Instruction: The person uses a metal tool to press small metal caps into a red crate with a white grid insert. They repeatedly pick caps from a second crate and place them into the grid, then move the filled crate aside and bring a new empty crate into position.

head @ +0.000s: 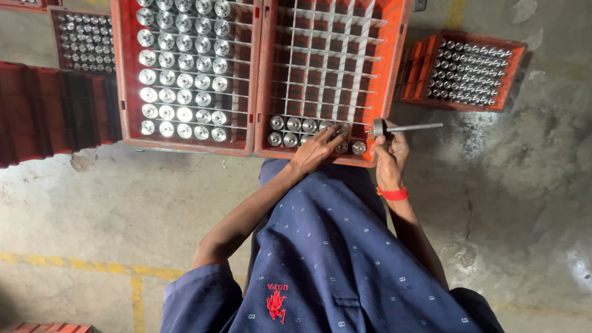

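Fingers (333,132) touch capped parts (290,139) (orange crate (394,61)).

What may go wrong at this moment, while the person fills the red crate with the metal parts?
1. The right hand holds a long-stemmed metal part past the edge of the red crate; a loose grip might drop it onto the concrete floor.
2. The left hand rests on the seated parts in the near rows; a finger might get pinched against the white divider grid.
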### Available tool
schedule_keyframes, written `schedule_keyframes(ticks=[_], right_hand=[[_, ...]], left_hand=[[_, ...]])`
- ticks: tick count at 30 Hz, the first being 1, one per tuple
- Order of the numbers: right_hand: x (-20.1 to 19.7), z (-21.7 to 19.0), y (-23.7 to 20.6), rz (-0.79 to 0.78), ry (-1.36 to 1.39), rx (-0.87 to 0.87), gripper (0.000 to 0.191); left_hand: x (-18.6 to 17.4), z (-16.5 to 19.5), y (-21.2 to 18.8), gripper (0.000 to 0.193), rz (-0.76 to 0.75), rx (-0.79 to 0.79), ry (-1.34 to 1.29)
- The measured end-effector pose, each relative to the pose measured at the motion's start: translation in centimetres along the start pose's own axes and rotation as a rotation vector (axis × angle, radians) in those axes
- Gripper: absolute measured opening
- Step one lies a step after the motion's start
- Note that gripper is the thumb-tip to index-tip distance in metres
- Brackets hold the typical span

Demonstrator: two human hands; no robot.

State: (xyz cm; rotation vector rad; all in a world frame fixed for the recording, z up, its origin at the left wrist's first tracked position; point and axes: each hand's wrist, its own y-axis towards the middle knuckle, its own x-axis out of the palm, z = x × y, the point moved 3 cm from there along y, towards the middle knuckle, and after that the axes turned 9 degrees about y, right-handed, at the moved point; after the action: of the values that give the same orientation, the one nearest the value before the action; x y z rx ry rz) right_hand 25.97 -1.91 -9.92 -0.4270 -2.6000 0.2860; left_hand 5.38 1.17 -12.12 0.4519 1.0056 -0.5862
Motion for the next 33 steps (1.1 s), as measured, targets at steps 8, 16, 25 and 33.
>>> schedule_keyframes(ticks=[8, 16, 25, 33], right_hand=[[2.5, 1.1, -3.0, -0.027, -0.049, 0.013, 0.038], [6.8, 3.8, -2.6, -0.116, -0.096, 0.062, 0.043], [5.4, 5.6, -4.0, -0.151, -0.088, 0.127, 0.050], [11.7, 2.9, -3.3, -0.275, -0.149, 0.109, 0.055]], left_hand=[[-9.0, -8.7, -9.6, 0.031, 0.431, -0.483, 0.078], [-10.8, -16.5, -13.3, 0.044, 0.241, -0.826, 0.360], [-17.8, -15.2, -16.8, 0.047, 0.671, -0.529, -0.559], [-7.8, -7.3, -7.0, 0.036, 0.262, -0.706, -0.497]])
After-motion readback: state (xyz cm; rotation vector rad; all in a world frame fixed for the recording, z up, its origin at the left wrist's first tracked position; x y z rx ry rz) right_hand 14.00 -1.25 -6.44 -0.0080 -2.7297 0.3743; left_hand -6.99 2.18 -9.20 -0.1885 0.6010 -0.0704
